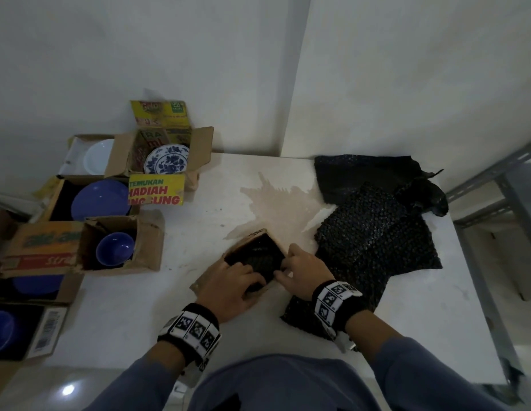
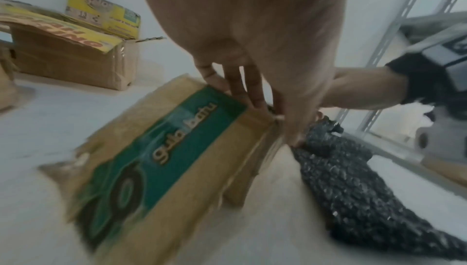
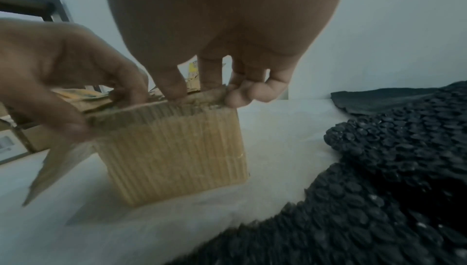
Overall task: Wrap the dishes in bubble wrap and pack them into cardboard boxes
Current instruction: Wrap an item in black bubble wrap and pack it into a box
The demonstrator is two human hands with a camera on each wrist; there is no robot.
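From the head view, the left hand (image 1: 231,287) and right hand (image 1: 305,269) both reach into a small cardboard box (image 1: 252,256) on the white surface (image 1: 199,232), fingers curled onto the black bubble-wrapped bundle (image 1: 259,261) inside. The left wrist view shows "gula batu" printed on the box's green label (image 2: 187,141). In the right wrist view, the right hand's fingers hook over the box's top rim, beside loose black bubble wrap (image 3: 394,159).

Bare utility or storage room, likely a packing corner. Plain white walls (image 1: 199,54), glossy tiled floor (image 1: 36,387). White stained table (image 1: 199,307) pushed into the corner. Slotted grey metal shelving (image 1: 495,185) at right. Worn, reused grocery cartons (image 1: 148,250) line the table's left edge.
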